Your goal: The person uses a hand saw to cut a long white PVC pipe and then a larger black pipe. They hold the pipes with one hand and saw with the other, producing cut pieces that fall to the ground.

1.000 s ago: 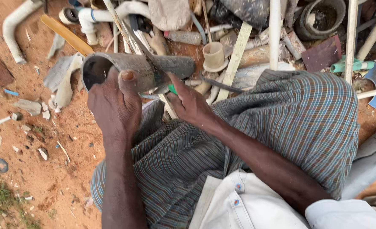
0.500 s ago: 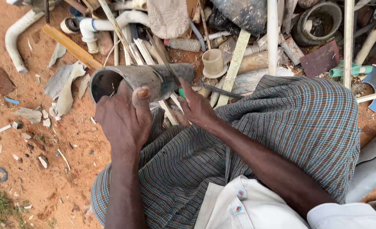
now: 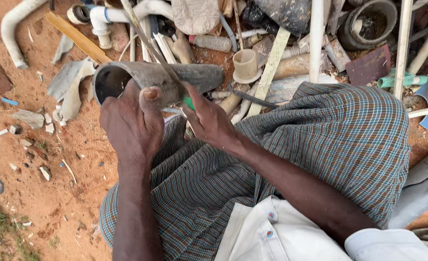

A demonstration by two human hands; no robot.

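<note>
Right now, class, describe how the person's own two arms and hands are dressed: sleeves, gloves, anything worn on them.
Both hands are bare, without gloves, rings or a watch: the left hand and the right hand. Both forearms are uncovered too. The right arm shows a white sleeve bunched at the elbow, matching the white buttoned shirt. No left sleeve is visible.

Grey pipe (image 3: 175, 77), sideways, open-ended

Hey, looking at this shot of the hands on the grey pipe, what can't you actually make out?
Head view only:
- Saw handle: only a green tip shows; the right hand covers the rest.
- Pipe inside: the open end is dark, so its contents cannot be told.
- Pipe underside: hidden by the left hand.
- Saw blade teeth: too small to see.
- Scrap pile: cut off by the top edge.
</note>
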